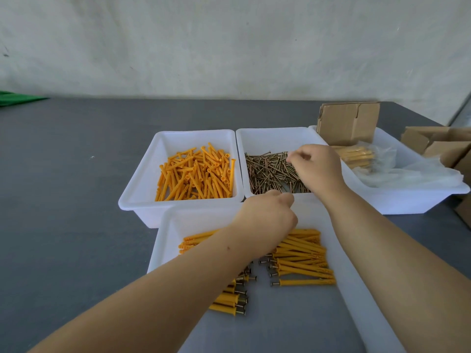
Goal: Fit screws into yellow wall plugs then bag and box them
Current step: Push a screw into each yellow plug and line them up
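The right hand (314, 169) reaches over the screws (274, 171), its fingers curled in a pinching grip above the heap; whether a screw is between the fingertips cannot be told. The left hand (267, 212) is curled into a closed grip at the near rim of the screw tub (280, 135); what it holds, if anything, is hidden.

The screws lie in a loose pile in the middle white tub. Just left of it, touching, a second tub (142, 184) holds the empty yellow wall plugs (196, 171). Nearest the person, a third tub (163, 240) holds fitted plugs (303, 261), screw heads sticking out, in two groups either side of the left forearm. To the right, a fourth tub (397, 200) carries flat cardboard boxes (348, 122), clear bags (407, 171) and a bagged bundle of plugs (356, 156). All stand on a dark grey table (63, 174).
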Demonstrator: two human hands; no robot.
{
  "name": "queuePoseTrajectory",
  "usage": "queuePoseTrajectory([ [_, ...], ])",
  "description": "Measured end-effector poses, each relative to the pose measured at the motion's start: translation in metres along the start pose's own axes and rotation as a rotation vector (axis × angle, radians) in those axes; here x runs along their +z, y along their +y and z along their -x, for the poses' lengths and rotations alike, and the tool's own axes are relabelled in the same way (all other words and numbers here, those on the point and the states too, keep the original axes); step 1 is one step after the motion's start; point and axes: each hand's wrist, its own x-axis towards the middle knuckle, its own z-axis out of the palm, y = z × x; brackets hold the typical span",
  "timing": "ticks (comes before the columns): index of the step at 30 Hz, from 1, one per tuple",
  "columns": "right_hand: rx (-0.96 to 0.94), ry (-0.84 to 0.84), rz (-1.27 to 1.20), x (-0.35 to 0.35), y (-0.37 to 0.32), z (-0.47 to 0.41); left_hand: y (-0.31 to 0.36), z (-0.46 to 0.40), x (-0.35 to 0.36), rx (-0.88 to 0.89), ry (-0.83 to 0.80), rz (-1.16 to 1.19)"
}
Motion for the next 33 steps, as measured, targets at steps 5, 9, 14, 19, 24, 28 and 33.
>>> queuePoseTrajectory([
  [5, -0.026, -0.132, 0.373, 0.001, 0.002, -0.003, -0.025, 0.005, -0.01, -0.188, 0.291, 0.232],
  [9, 0.043, -0.416, 0.438, 0.003, 0.004, -0.002, -0.06, 0.01, -0.005, -0.589, 0.267, 0.213],
  [14, 0.183, -0.938, 0.616, 0.008, -0.002, -0.014, -0.098, 0.016, 0.01, -0.915, -0.448, 0.322],
  [19, 0.148, -1.033, 0.663, 0.009, -0.003, -0.017, -0.104, 0.01, 0.017, -0.877, -0.609, 0.417],
  [24, 0.176, -0.984, 0.624, 0.01, -0.002, -0.015, -0.103, 0.012, 0.014, -0.838, -0.583, 0.452],
  [28, 0.22, -0.897, 0.579, 0.009, 0.003, -0.016, -0.103, 0.016, 0.01, -0.746, -0.427, 0.465],
  [33, 0.186, -0.917, 0.555, 0.006, -0.003, -0.013, -0.109, 0.034, 0.0, -0.663, -0.209, 0.704],
])
